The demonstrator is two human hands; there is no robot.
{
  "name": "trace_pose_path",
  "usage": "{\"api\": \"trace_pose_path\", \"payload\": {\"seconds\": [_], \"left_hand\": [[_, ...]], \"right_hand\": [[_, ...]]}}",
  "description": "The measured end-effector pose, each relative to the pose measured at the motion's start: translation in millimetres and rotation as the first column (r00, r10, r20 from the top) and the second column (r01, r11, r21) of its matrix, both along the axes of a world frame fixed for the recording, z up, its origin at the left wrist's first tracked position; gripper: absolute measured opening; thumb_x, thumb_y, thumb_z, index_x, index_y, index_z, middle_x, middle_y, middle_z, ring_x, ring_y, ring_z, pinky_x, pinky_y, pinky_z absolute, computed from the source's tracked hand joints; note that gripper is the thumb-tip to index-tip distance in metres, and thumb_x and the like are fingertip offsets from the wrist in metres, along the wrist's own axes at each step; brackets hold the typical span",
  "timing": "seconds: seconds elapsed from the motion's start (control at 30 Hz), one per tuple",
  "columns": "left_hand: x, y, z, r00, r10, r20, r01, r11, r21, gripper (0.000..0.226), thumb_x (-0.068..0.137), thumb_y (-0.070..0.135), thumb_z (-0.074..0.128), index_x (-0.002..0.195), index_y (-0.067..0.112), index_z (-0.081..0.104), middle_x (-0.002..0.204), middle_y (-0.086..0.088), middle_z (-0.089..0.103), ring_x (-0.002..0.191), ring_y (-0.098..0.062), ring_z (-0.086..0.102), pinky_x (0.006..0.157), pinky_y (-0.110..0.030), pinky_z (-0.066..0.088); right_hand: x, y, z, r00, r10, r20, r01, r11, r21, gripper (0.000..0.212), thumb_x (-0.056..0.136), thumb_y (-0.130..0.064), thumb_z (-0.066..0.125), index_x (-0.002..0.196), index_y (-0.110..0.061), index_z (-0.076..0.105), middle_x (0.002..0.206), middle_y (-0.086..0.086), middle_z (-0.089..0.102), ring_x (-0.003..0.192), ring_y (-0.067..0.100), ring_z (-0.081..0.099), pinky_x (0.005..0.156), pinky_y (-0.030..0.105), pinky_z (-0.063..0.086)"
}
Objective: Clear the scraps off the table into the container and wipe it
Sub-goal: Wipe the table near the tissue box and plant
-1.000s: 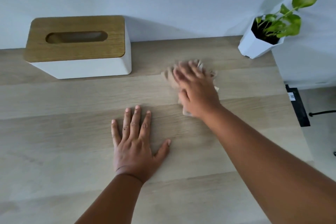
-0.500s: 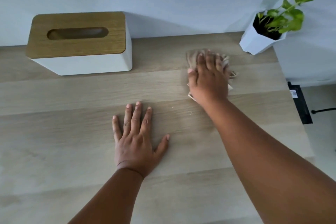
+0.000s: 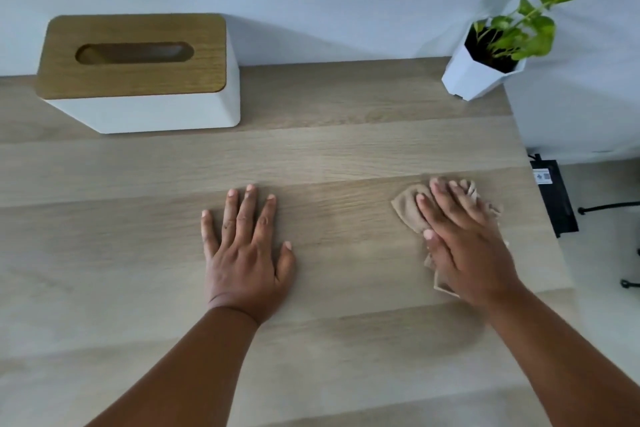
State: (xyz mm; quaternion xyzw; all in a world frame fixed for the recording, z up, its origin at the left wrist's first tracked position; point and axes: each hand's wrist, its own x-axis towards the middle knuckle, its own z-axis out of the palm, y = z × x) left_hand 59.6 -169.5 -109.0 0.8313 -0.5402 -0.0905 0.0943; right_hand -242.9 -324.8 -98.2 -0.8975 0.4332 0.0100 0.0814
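The right hand (image 3: 465, 236) lies flat with straight fingers on a beige cloth (image 3: 410, 208), hiding most of it. The left hand (image 3: 244, 253) rests spread on the worktop (image 3: 346, 156), near a tissue box (image 3: 138, 76) and a potted plant (image 3: 491, 52).

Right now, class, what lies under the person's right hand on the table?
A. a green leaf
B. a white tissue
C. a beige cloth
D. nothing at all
C: the right hand presses flat, fingers straight, on a crumpled beige cloth near the right edge of the table.
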Motion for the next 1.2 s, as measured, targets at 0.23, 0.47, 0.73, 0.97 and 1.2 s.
{"api": "trace_pose_path", "payload": {"seconds": [0.23, 0.47, 0.73, 0.97, 1.2], "left_hand": [[-0.5, 1.0, -0.1, 1.000, 0.001, 0.006, -0.001, 1.000, 0.010, 0.075, 0.091, 0.050, 0.038, 0.159, 0.019, 0.036, 0.171, -0.006, 0.021, 0.160, -0.026, 0.007, 0.126, -0.059, 0.003], [-0.7, 0.1, -0.7, 1.000, 0.002, 0.013, -0.002, 1.000, 0.003, 0.075, 0.090, 0.050, 0.039, 0.158, 0.019, 0.038, 0.170, -0.007, 0.023, 0.160, -0.026, 0.010, 0.126, -0.061, 0.006], [0.7, 2.8, -5.8, 0.999, -0.008, 0.035, 0.009, 0.999, -0.039, 0.075, 0.090, 0.050, 0.041, 0.157, 0.018, 0.041, 0.169, -0.008, 0.026, 0.159, -0.028, 0.013, 0.125, -0.061, 0.007], [2.7, 2.9, -12.0, 0.997, -0.017, 0.073, 0.021, 0.998, -0.056, 0.076, 0.091, 0.057, 0.040, 0.155, 0.017, 0.045, 0.168, -0.010, 0.030, 0.158, -0.030, 0.019, 0.124, -0.064, 0.012], [1.8, 2.6, -12.7, 0.997, -0.017, 0.074, 0.022, 0.997, -0.069, 0.076, 0.090, 0.058, 0.041, 0.154, 0.016, 0.045, 0.168, -0.009, 0.029, 0.158, -0.029, 0.017, 0.123, -0.065, 0.014]], "right_hand": [[127.0, -29.3, -3.9, 0.972, -0.233, -0.045, 0.232, 0.973, -0.011, 0.065, 0.104, -0.053, 0.019, 0.161, -0.026, 0.031, 0.171, 0.008, 0.021, 0.157, 0.038, 0.015, 0.124, 0.060, 0.015], [38.0, 65.3, -12.8, 0.999, 0.030, -0.025, -0.030, 0.999, -0.016, 0.065, 0.107, -0.052, 0.028, 0.163, -0.018, 0.028, 0.173, 0.005, 0.014, 0.160, 0.030, 0.008, 0.125, 0.059, 0.019], [82.3, -44.6, -6.6, 0.941, -0.340, -0.002, 0.339, 0.938, -0.076, 0.065, 0.104, -0.043, 0.030, 0.156, -0.006, 0.040, 0.165, 0.020, 0.033, 0.153, 0.039, 0.028, 0.128, 0.056, 0.009], [165.7, -97.6, -6.8, 0.949, -0.287, 0.130, 0.290, 0.957, -0.003, 0.062, 0.104, -0.034, 0.039, 0.161, -0.011, 0.028, 0.170, 0.015, 0.023, 0.157, 0.033, 0.018, 0.129, 0.048, 0.010], [116.4, -36.0, -9.4, 0.977, -0.116, 0.181, 0.135, 0.986, -0.101, 0.057, 0.106, -0.037, 0.043, 0.156, -0.009, 0.042, 0.170, 0.017, 0.022, 0.159, 0.036, 0.011, 0.128, 0.056, 0.013]]}}
